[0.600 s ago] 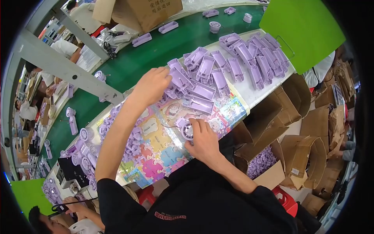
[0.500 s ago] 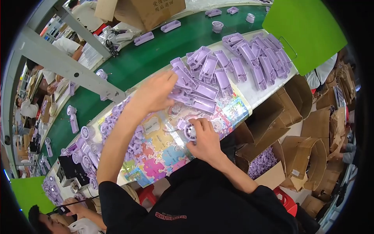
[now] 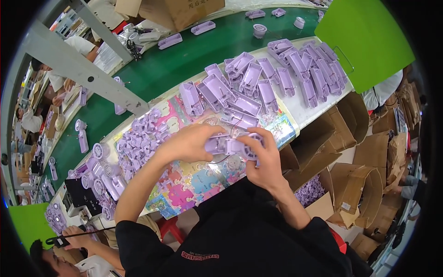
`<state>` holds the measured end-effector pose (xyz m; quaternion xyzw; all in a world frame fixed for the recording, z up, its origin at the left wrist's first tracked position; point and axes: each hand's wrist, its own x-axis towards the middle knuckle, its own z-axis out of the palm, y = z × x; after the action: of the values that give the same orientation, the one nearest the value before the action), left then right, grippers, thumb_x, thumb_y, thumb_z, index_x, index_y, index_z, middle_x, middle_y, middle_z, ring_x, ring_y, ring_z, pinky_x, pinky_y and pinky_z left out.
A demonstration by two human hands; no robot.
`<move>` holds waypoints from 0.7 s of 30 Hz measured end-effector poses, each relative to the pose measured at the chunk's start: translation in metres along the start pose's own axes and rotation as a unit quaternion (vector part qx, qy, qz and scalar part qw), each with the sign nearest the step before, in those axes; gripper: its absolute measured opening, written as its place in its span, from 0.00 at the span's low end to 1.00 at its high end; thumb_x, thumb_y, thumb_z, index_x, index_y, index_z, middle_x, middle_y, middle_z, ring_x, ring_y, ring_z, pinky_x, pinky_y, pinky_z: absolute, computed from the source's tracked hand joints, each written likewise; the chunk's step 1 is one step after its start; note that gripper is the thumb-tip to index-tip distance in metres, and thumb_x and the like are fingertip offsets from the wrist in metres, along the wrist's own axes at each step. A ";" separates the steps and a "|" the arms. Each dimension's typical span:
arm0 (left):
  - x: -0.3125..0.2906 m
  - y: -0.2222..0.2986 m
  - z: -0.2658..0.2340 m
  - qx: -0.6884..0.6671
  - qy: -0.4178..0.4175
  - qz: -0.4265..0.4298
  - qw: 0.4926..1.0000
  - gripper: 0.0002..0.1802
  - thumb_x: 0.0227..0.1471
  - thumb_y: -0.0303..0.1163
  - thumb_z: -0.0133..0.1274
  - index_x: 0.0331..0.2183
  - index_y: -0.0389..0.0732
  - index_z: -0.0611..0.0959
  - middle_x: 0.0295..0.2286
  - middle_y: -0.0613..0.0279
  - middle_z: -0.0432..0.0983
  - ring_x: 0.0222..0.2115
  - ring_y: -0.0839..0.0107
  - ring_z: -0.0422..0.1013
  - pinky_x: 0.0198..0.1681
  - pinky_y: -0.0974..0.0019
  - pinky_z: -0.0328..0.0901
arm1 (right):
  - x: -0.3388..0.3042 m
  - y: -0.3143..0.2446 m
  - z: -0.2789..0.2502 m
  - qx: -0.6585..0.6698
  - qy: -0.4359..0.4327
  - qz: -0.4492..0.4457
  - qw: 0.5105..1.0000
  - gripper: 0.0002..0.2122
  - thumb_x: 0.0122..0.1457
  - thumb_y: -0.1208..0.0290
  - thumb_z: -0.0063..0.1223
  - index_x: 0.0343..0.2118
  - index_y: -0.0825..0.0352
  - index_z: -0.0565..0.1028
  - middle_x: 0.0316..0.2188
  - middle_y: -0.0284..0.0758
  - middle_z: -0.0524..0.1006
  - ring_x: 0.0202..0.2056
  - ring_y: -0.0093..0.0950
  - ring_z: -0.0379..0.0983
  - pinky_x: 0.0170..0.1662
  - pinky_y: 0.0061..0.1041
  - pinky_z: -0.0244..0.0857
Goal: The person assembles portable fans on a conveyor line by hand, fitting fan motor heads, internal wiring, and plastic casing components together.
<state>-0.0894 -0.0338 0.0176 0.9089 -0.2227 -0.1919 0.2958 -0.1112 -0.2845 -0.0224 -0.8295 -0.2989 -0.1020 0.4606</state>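
Housing sits gripped in the left hand; right hand grips a round lilac piece; trays lie farther.

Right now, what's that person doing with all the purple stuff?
The person's left hand holds a long case and the right hand a round part, close together over a colourful mat. I can't tell if they're joined. More cases lie beyond the hands, and small pieces are heaped to the left.
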 end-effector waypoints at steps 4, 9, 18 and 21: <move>0.002 0.008 -0.001 -0.063 -0.042 -0.046 0.996 0.40 0.35 0.34 0.67 0.54 0.37 0.77 0.45 0.44 0.79 0.46 0.50 0.75 0.52 0.57 0.68 | 0.005 -0.004 0.001 -0.085 -0.005 -0.045 0.995 0.26 0.38 0.87 0.52 0.45 0.62 0.81 0.50 0.48 0.71 0.47 0.48 0.72 0.47 0.40 0.71; -0.002 0.005 0.011 -0.130 0.002 0.003 0.992 0.38 0.42 0.35 0.70 0.56 0.35 0.78 0.48 0.48 0.80 0.48 0.60 0.76 0.53 0.61 0.68 | 0.011 -0.009 0.003 -0.136 0.001 -0.069 0.988 0.25 0.39 0.86 0.54 0.45 0.61 0.81 0.50 0.48 0.71 0.49 0.49 0.72 0.46 0.39 0.72; -0.010 0.010 0.036 -0.256 0.109 -0.048 0.959 0.28 0.47 0.37 0.69 0.50 0.38 0.84 0.39 0.52 0.84 0.39 0.62 0.79 0.46 0.62 0.70 | 0.010 -0.006 0.014 -0.144 0.035 -0.098 0.984 0.25 0.39 0.85 0.56 0.45 0.61 0.81 0.50 0.47 0.71 0.50 0.48 0.72 0.47 0.39 0.72; -0.016 0.010 0.040 -0.220 0.123 -0.109 0.962 0.27 0.47 0.37 0.69 0.49 0.38 0.84 0.37 0.53 0.84 0.38 0.65 0.79 0.45 0.63 0.70 | 0.005 0.000 0.023 -0.115 0.028 -0.093 0.989 0.26 0.39 0.86 0.56 0.46 0.61 0.81 0.51 0.47 0.71 0.50 0.47 0.72 0.48 0.39 0.73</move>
<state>-0.1248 -0.0504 -0.0026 0.8570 -0.0362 -0.1544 0.4903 -0.1102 -0.2631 -0.0330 -0.8424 -0.3478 -0.2017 0.3588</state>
